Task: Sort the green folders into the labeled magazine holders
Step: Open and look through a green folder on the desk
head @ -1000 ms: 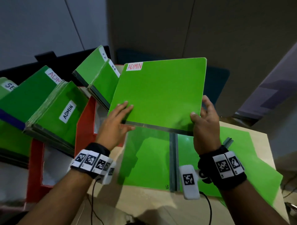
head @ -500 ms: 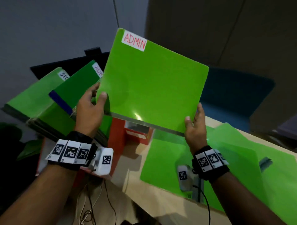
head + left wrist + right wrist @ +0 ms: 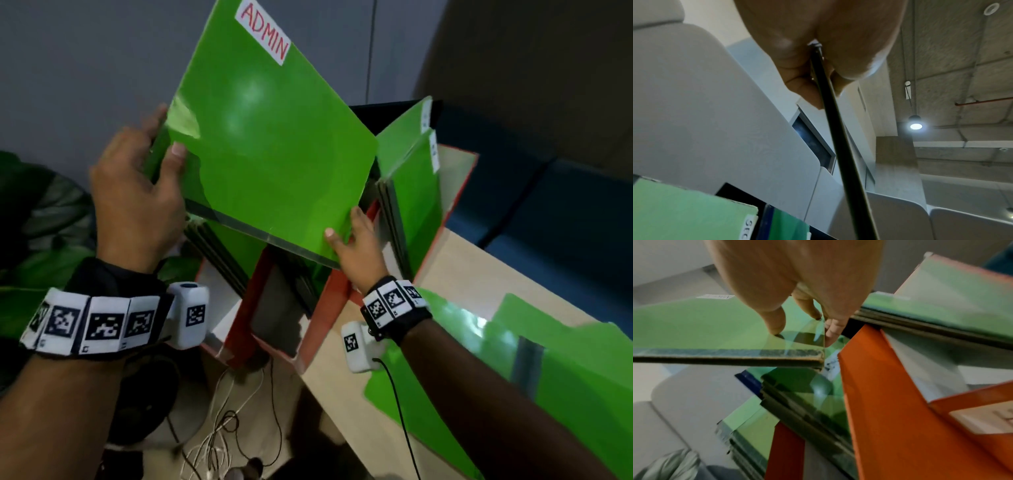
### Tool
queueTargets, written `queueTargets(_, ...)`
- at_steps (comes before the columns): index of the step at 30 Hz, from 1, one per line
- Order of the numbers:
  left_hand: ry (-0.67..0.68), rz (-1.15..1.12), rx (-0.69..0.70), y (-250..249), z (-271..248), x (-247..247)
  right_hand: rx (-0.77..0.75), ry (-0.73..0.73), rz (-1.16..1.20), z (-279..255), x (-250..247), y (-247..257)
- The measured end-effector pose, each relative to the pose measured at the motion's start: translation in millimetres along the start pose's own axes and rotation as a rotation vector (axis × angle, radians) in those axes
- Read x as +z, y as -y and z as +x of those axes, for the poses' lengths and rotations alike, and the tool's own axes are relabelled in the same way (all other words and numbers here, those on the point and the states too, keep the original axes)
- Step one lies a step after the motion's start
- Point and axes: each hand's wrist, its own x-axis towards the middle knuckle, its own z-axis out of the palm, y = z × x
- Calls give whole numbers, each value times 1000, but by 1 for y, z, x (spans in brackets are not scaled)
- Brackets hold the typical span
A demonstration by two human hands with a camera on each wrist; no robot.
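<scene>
sorting partly done, one admin folder in the air

sorting looked well under way but unfinished. the red magazine holders [image 3: 455, 192] at the end of the counter [image 3: 455, 274] already carried several green folders: a stack [image 3: 409, 192] stood in the right-hand holder and another stack [image 3: 226, 236] leaned in the one to its left. more loose folders [image 3: 513, 377] lay flat on the counter, so they still waited to be filed. the admin folder [image 3: 270, 150], marked by a white label at its top corner, was held tilted above the holders and not yet inside any of them. the left hand [image 3: 137, 195] pinched its left edge, thumb on the front face and fingers behind. the right hand [image 3: 356, 246] gripped the lower right corner the same way, thumb on top and fingers curled under. which holder carried the admin label could not be read.
</scene>
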Motion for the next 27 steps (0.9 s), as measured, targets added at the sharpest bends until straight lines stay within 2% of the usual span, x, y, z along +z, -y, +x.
queueTargets(6, -34, 39, -7, 17, 8, -12, 8, 145, 44, 0, 45, 10)
queueTargets(13, 1, 38, 23, 19, 11, 9, 83, 196, -38, 3, 54, 6)
queueTargets(17, 137, 42, 84, 13, 9, 40, 49, 153, -154, 2, 55, 7)
queueTargets(20, 224, 45, 85, 9, 5, 70, -20, 54, -83, 0, 61, 13)
queueTargets(24, 381, 65, -16, 6, -1, 106, -24, -1, 24, -3, 75, 16)
queueTargets(27, 525, 73, -64, 8, -6, 127, 55, 11, 8, 0, 85, 8)
